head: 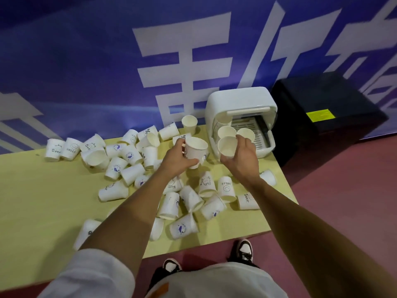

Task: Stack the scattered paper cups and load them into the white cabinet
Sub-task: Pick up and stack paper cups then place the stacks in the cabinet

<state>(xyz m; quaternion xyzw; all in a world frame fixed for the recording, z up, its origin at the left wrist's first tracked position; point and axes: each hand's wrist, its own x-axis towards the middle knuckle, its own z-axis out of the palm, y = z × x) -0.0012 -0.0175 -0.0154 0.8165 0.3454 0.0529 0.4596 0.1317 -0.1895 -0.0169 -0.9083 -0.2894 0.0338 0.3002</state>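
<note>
Head view, how far along?
— Early, I'd say; two loaded cups sit in the open white cabinet; dozens of scattered cups lie loose on the table, most tipped over, unstacked
— Hands?
— Left hand curled round an upright cup above the table; right hand grips a second cup just before the cabinet mouth; fingertips near a loaded cup, contact unclear

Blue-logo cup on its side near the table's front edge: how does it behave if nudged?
The cup lies on its side and tapers, so a nudge would probably roll it in an arc, maybe off the table edge. It looks like thin, empty paper: likely very light, denting under a firm pinch.
</note>
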